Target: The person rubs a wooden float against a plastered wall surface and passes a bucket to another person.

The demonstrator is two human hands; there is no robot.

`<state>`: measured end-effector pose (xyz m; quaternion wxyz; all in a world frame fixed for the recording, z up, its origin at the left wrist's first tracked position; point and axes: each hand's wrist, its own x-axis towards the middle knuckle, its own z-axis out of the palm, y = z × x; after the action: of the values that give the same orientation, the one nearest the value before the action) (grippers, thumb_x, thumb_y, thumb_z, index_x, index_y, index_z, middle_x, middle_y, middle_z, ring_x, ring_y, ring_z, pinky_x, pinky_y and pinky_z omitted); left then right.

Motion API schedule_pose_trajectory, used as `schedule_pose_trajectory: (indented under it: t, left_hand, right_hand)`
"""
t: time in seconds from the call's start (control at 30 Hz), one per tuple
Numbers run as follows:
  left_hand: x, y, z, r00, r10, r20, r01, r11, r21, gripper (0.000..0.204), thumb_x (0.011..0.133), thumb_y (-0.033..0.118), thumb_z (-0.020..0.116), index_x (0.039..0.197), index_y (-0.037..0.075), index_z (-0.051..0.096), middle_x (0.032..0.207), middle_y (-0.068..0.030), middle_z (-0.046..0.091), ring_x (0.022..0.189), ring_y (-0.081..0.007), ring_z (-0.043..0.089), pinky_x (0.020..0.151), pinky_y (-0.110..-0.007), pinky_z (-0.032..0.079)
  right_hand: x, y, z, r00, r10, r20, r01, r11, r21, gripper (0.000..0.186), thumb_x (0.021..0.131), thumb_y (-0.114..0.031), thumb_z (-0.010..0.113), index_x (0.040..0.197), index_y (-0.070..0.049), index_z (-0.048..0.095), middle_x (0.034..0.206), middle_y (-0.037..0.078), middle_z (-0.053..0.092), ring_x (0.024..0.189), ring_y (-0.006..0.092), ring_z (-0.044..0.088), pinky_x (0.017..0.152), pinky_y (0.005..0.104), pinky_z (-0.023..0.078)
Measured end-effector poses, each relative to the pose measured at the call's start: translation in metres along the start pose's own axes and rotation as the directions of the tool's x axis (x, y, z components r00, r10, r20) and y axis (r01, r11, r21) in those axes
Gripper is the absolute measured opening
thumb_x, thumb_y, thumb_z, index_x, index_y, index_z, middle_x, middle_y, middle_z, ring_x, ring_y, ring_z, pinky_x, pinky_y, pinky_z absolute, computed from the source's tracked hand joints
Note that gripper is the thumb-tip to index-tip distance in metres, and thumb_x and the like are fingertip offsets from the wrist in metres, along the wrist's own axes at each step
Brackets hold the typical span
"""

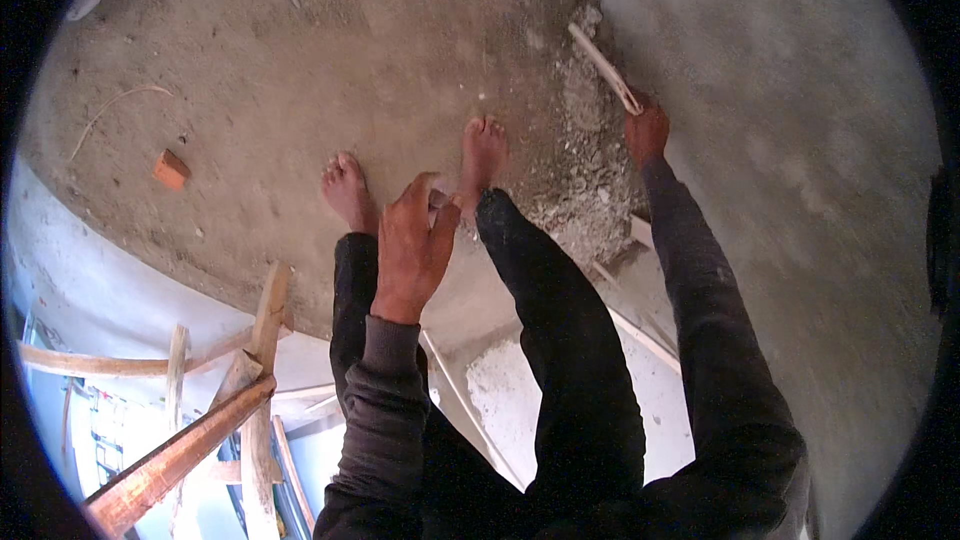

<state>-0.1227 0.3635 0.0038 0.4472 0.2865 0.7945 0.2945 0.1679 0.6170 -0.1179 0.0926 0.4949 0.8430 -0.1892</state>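
Evidently plastering is underway: the right hand (647, 132), upper right of frame, has its grip closed on a pale flat wooden float (604, 67) against the grey wall (800, 140); the left hand (412, 245), centre, hangs loosely curled, empty. Next calls for steady, even pressure.

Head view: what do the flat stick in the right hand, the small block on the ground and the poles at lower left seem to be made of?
The flat stick in the right hand looks like pale bare wood, rough and dusty. The small block looks like fired clay brick: orange-red, matte, broken edges. The poles look like raw timber or bamboo, brown and unpainted; which one is unclear.
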Motion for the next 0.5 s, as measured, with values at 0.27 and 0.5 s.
schedule_pose_trajectory:
  t: [0.27,0.5]
  left_hand:
    - [0.001,-0.013,0.008,0.978,-0.188,0.094,0.207,0.941,-0.268,0.024,0.083,0.012,0.060,0.104,0.003,0.055,0.081,-0.0132,0.067,0.079,-0.0277,0.064,0.083,-0.040,0.046]
    - [0.000,-0.018,0.009,0.987,-0.150,0.058,0.159,0.962,-0.222,0.025,0.080,0.009,0.059,0.104,0.001,0.053,0.083,-0.0197,0.063,0.076,-0.0329,0.063,0.067,-0.039,0.049]
  right_hand:
    - [0.062,-0.080,-0.029,0.993,-0.112,-0.040,0.117,0.981,0.152,0.034,0.078,-0.011,0.052,0.108,0.005,0.057,0.093,0.025,0.061,0.083,0.0423,0.057,0.076,0.0497,0.044]
    - [0.181,-0.168,0.000,0.966,-0.207,-0.153,0.204,0.978,-0.032,0.046,0.075,-0.003,0.055,0.120,-0.012,0.054,0.102,0.016,0.062,0.089,0.0377,0.060,0.076,0.0459,0.048]
